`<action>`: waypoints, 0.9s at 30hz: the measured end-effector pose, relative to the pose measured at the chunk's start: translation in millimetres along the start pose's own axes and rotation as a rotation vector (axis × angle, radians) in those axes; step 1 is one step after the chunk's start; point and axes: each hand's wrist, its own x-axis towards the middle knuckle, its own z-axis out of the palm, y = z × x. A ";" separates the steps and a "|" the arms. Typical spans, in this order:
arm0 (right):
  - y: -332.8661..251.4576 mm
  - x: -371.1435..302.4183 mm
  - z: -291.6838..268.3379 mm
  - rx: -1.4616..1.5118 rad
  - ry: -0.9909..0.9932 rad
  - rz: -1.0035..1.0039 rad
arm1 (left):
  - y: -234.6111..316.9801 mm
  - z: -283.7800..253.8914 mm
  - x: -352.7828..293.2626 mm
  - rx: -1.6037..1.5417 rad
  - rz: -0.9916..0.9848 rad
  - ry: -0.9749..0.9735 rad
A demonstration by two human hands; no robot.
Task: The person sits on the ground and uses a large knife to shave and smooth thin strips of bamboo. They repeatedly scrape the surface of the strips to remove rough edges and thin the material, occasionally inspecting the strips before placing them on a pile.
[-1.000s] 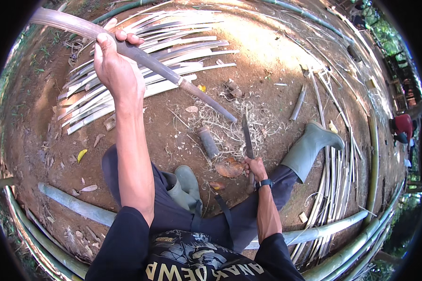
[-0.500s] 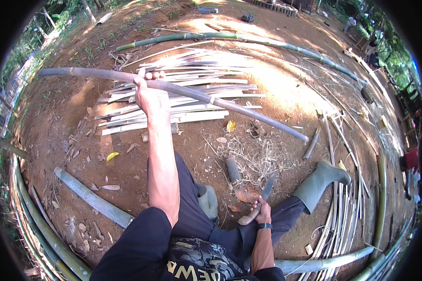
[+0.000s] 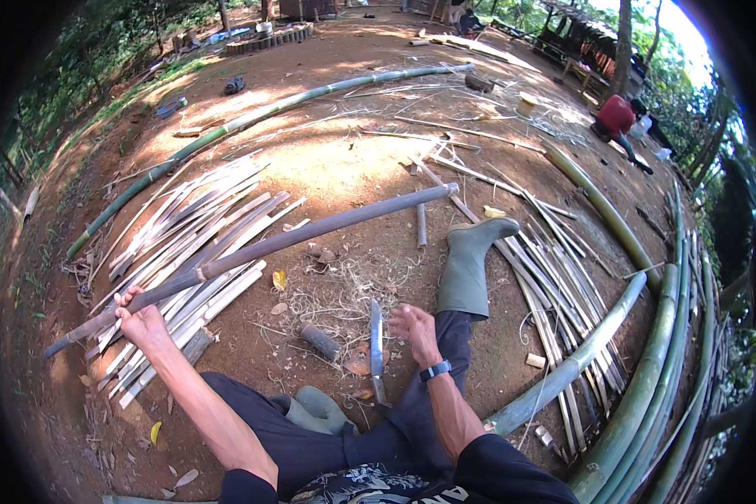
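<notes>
My left hand [image 3: 141,322] is closed round a long dark bamboo pole [image 3: 311,231] near its lower left end. The pole slants up to the right, above a pile of split bamboo strips [image 3: 218,231]. My right hand [image 3: 417,333] is raised over my right thigh, empty, with its fingers apart. Just left of it, a machete [image 3: 376,338] lies between my legs with its blade pointing away; its handle end is partly hidden by my trousers. A short bamboo piece [image 3: 320,342] rests on the ground among pale shavings [image 3: 370,281].
Thin bamboo strips [image 3: 554,290] lie in a bundle right of my boot [image 3: 469,265]. Thick green poles [image 3: 643,391] line the right side. A long green bamboo [image 3: 252,118] curves across the far ground. A person in red [image 3: 617,118] crouches at the far right.
My right hand has let go of the machete, which now lies between my legs. My left hand has moved left and lower with the pole, whose right end has swung up. The view has turned right.
</notes>
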 end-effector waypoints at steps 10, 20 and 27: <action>-210.6 25.6 -9.6 0.516 -0.143 -0.457 | -19.1 -11.9 8.1 0.023 -0.161 0.003; -210.6 18.8 -34.8 0.531 -0.093 -0.419 | -22.9 2.7 -7.1 0.101 -0.316 -0.221; -213.7 13.0 -28.3 0.590 -0.025 -0.510 | -26.2 28.9 -17.5 0.252 -0.347 -0.195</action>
